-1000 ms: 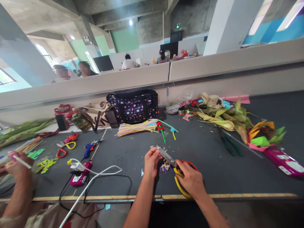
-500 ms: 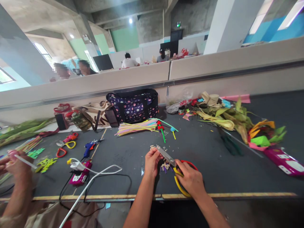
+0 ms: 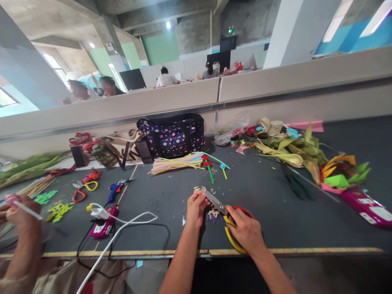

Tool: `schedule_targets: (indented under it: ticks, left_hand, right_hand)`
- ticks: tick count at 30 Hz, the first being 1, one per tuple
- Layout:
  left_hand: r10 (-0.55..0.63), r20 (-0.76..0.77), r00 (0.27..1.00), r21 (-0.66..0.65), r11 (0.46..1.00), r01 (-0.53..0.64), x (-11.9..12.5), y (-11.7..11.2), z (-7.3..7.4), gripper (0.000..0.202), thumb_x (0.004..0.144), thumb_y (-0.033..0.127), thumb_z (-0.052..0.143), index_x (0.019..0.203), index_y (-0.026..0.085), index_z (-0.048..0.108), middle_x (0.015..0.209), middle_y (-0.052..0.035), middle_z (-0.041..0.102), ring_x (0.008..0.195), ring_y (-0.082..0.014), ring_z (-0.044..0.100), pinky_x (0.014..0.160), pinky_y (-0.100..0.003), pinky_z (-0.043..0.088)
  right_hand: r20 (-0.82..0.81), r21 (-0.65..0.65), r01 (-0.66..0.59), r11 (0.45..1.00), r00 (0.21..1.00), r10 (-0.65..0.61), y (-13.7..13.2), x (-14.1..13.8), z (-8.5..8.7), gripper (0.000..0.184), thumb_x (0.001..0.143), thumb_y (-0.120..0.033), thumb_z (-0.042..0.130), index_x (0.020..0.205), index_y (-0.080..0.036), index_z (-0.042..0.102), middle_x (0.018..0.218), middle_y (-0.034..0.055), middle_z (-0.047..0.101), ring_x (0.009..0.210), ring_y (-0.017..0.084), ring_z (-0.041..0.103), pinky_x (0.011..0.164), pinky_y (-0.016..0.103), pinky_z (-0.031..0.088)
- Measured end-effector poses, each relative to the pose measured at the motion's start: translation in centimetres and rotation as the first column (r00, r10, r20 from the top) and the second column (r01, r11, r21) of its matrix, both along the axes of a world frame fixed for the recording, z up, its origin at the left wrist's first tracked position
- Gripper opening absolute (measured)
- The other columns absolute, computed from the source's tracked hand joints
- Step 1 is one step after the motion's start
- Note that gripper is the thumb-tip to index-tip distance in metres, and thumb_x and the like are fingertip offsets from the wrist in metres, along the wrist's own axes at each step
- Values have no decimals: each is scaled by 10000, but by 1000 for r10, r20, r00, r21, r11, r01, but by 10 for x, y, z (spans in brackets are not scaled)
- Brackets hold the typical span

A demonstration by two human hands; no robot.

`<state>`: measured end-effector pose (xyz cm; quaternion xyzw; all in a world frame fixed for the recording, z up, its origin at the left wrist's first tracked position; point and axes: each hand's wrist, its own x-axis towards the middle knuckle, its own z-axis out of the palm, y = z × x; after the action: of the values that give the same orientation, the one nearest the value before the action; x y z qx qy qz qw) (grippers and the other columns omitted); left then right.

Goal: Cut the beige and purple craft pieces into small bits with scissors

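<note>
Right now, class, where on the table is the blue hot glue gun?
In the head view the blue hot glue gun lies on the dark table, left of centre, between the yellow-handled scissors and the pink glue gun nearer the front edge.

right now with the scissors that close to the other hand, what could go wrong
The scissors in the right hand have their blade tips right at the left hand fingertips, so a snip could nick them. Small cut scraps lie loose under the blades and could scatter. The white cable hangs over the table edge and could snag.
</note>
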<state>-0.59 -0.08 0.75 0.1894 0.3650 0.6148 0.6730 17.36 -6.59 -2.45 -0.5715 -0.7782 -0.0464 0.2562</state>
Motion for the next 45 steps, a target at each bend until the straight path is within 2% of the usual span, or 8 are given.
schedule_targets:
  ticks: [7,13,21,45]
  left_hand:
    - [7,-29,1000,-24,1000,-8,0,0,4,328,530,248,863,767,111,682,634,3,638,498,-68,557,540,-203,496]
    - [11,-72,997,26,1000,-10,0,-1,6,251,607,273,820,734,119,668,779,-50,693,586,-87,602,602,-215,513]
    - [55,-59,997,42,998,-53,1,0,2,259,595,266,824,726,131,646,610,24,597,527,-71,548,573,-202,482]
    - [61,-63,996,58,997,-57,3,-2,8,238,559,209,827,690,126,646,606,18,611,517,-73,559,585,-205,479]
  right_hand:
    - [-25,-34,-20,999,1000,19,1,3,-1,423,811,-188,516,1230,-243,531,910,-8,668,756,127,644,620,224,445]
    - [-107,-57,23,998,994,-29,-1,6,9,419,819,-202,502,1236,-245,511,990,5,656,789,128,630,676,231,456]
    - [30,-21,26,999,999,-25,-2,6,9,444,811,-228,542,1253,-245,509,959,16,631,823,151,604,698,253,425]
    - [110,30,23,999,994,-26,-1,5,5,434,856,-220,494,1290,-236,490,895,8,636,746,134,608,623,246,390]
